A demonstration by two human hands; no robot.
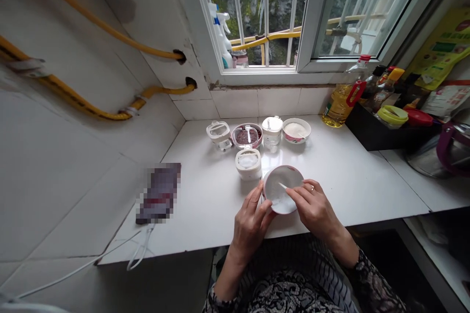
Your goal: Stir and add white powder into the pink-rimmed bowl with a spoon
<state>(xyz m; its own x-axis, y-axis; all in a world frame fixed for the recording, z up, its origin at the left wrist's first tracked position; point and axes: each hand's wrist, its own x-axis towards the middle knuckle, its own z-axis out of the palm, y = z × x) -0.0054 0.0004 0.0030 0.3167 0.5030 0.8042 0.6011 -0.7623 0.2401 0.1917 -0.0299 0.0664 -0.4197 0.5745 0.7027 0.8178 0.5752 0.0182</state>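
Observation:
My left hand [250, 220] is closed round the near left side of a white bowl [272, 181], with the thumb at its rim. The bowl is tilted towards me and has some whitish stuff low inside. My right hand [317, 208] pinches a small white spoon [282, 185] whose visible end is inside the bowl; the rest is hidden by my fingers. Just behind the bowl stands a lidded container [248, 165] with white contents. Further back are another clear container [219, 133], a bowl of dark red grains [239, 136], a white-lidded jar [272, 129] and a bowl of white powder [295, 130].
On the white counter [348, 176], a blurred-out dark object [159, 193] with a white cable [141, 249] lies at left. An oil bottle [340, 102] and a black box [382, 129] of bottles stand back right, near a metal kettle [426, 159]. The window [264, 76] is behind.

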